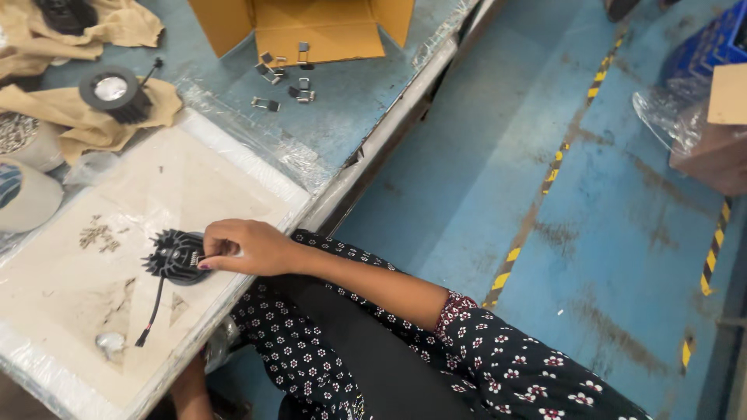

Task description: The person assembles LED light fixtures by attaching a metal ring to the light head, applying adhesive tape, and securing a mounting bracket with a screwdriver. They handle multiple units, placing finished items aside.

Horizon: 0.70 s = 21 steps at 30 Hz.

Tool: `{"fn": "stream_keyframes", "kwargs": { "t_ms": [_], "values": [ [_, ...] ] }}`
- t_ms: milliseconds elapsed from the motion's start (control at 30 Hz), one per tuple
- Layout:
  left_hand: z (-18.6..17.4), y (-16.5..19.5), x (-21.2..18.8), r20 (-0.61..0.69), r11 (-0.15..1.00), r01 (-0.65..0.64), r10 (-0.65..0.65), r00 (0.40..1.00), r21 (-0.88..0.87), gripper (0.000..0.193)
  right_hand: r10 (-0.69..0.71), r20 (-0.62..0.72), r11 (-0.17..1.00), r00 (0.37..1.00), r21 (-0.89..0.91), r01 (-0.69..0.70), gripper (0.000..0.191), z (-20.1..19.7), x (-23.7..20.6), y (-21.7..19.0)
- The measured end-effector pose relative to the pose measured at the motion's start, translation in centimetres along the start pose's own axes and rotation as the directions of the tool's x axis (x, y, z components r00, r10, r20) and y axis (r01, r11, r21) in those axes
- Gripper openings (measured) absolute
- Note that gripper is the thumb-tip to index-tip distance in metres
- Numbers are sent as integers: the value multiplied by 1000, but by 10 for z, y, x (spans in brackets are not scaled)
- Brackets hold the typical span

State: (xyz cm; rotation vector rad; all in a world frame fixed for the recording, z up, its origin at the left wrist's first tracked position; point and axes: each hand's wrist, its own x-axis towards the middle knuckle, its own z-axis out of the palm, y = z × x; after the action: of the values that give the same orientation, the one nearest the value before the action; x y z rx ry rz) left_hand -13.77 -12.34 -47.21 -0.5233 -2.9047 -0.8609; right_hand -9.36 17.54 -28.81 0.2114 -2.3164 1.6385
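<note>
Pinched between our right hand's (247, 247) thumb and fingertips is a small metal clip, so our grip is closed on that clip, right at the rim of a black finned lamp housing (176, 256). We see the housing lying on a pale, scuffed mat (187, 175) near the front edge of the surface, its round body ringed with spiky fins, and a thin black cable (152, 309) trailing from it toward us, ending in a small plug. Our left hand barely shows below the surface edge at the bottom of the view, so we cannot tell whether that grip is apart or together.

Just left of the housing we see a scatter of tiny brownish screws (97, 233) on the mat, and a crumpled bit of clear film (110, 341) near the cable's end. Beyond the mat, the surface (354, 93) is blue-grey, wrapped in wrinkled clear plastic. More metal clips (282, 78) lie loose there, in front of an open yellow-brown cardboard box (323, 29). To the left, a second black lamp (114, 91) with a shiny reflector rests on tan cloth (74, 117). Two rolls of tape (25, 167) sit at the far left edge. Off to the right, the blue floor (622, 233) carries yellow-and-black striped tape (714, 249).
</note>
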Motion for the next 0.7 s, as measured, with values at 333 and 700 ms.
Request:
{"fn": "stream_keyframes", "kwargs": {
  "t_ms": [333, 700],
  "values": [
    [-7, 30, -37, -301, 975, -135, 78, 950, -174, 39, -29, 10, 1000, 1000, 8, 28, 25, -1, -5, -5],
    [-28, 140, -116, -527, 960, -41, -117, 841, -278, 18, -92, -23, 996, 996, 1, 92, 19, -20, -15, -3]
  ]
}}
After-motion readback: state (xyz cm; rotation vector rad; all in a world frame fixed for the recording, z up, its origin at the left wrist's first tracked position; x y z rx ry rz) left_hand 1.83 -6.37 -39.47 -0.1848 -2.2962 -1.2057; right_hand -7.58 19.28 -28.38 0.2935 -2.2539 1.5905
